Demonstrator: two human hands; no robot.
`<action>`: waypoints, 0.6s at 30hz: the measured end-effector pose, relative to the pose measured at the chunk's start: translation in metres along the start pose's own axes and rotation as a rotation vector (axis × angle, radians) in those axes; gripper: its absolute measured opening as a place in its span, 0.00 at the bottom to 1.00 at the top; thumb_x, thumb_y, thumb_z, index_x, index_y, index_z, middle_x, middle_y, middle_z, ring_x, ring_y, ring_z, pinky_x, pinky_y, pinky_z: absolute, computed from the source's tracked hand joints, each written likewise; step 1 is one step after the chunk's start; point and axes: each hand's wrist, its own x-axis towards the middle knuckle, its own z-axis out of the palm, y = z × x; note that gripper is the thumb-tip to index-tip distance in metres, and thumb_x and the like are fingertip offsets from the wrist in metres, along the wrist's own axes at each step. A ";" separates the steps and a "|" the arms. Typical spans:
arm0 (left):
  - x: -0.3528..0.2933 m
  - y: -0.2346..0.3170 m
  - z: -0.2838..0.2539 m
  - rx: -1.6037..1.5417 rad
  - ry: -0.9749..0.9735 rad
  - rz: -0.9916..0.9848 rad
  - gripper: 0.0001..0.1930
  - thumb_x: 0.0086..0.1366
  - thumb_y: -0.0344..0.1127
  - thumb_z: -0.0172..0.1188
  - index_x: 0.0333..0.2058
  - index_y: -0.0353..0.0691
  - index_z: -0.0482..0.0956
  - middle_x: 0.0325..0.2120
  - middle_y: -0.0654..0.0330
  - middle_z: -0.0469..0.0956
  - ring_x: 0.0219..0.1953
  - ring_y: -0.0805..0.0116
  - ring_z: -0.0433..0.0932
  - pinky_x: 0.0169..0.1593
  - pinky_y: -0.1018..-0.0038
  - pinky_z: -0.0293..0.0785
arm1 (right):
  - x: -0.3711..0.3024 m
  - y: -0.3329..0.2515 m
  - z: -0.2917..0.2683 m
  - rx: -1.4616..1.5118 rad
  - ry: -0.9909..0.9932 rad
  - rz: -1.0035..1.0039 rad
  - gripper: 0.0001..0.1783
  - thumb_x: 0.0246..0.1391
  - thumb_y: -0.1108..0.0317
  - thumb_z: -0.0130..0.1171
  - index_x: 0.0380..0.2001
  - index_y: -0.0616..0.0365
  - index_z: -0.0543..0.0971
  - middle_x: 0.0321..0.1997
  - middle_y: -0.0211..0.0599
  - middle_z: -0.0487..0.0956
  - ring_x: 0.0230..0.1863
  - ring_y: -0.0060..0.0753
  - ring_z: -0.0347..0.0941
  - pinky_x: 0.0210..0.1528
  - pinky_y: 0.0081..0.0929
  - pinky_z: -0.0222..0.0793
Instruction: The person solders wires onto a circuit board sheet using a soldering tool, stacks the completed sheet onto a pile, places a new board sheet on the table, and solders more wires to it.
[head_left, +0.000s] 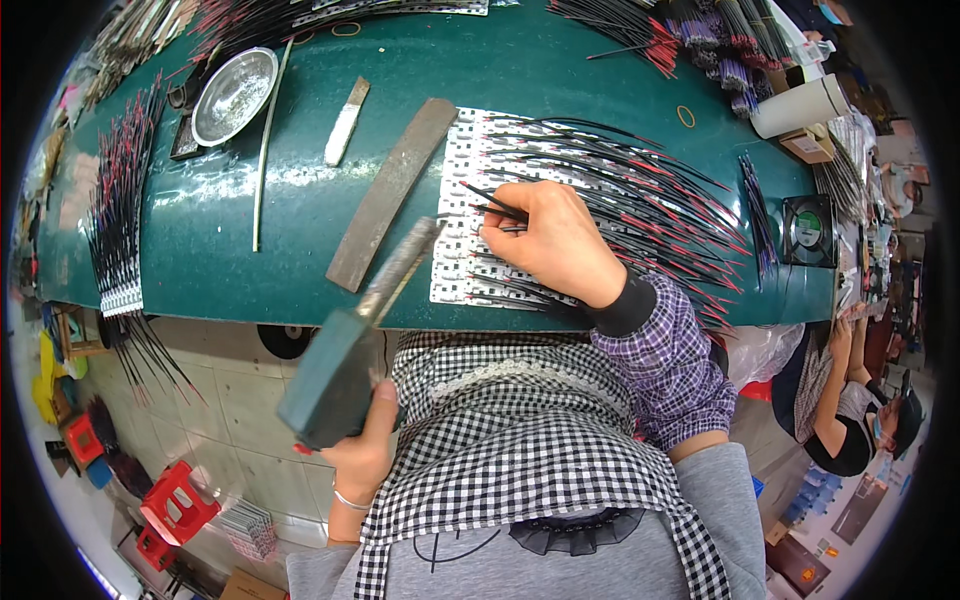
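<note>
My left hand (366,458) is wrapped round a dark green soldering gun (335,385). Its long metal barrel (400,268) reaches up and right, with the tip close to the left part of a white circuit board panel (448,270). Whether the tip touches the panel I cannot tell. Over that panel my right hand (560,245) is closed in a pinch on a few black wires (500,207), their ends toward the tip. Rows of black wires with red ends (690,215) lie across the panel and fan out to the right. My right fingers hide part of the board.
A grey flat bar (390,195) lies just left of the panel. Farther left are a metal bowl (235,97), a thin rod (268,150) and another wired panel (122,298). A small fan (808,230) stands at right. A person (850,425) sits farther right.
</note>
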 end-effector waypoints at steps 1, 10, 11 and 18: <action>-0.001 0.005 0.002 -0.157 0.085 -0.083 0.18 0.55 0.17 0.60 0.46 0.28 0.73 0.35 0.54 0.77 0.20 0.75 0.72 0.22 0.78 0.69 | 0.000 0.002 0.000 0.001 0.003 -0.001 0.09 0.46 0.69 0.59 0.25 0.66 0.80 0.21 0.52 0.77 0.25 0.54 0.76 0.31 0.42 0.70; 0.008 0.021 0.008 -0.231 0.110 -0.082 0.25 0.55 0.16 0.59 0.53 0.29 0.69 0.41 0.49 0.79 0.19 0.75 0.71 0.20 0.80 0.66 | 0.002 0.010 0.001 0.010 -0.012 -0.028 0.13 0.47 0.65 0.61 0.30 0.67 0.81 0.23 0.48 0.78 0.23 0.41 0.75 0.30 0.34 0.70; 0.005 0.025 0.009 -0.206 0.096 -0.129 0.25 0.55 0.16 0.60 0.53 0.29 0.69 0.41 0.49 0.79 0.20 0.75 0.71 0.20 0.80 0.66 | -0.002 0.012 -0.004 0.003 -0.019 -0.056 0.13 0.49 0.66 0.60 0.32 0.66 0.81 0.27 0.49 0.80 0.27 0.43 0.78 0.33 0.36 0.72; 0.008 0.019 0.009 -0.181 0.127 -0.137 0.22 0.56 0.16 0.60 0.50 0.28 0.70 0.42 0.51 0.78 0.21 0.76 0.71 0.21 0.80 0.64 | -0.025 0.019 -0.039 0.097 -0.140 -0.142 0.06 0.58 0.72 0.52 0.33 0.65 0.73 0.26 0.50 0.79 0.32 0.57 0.77 0.35 0.47 0.69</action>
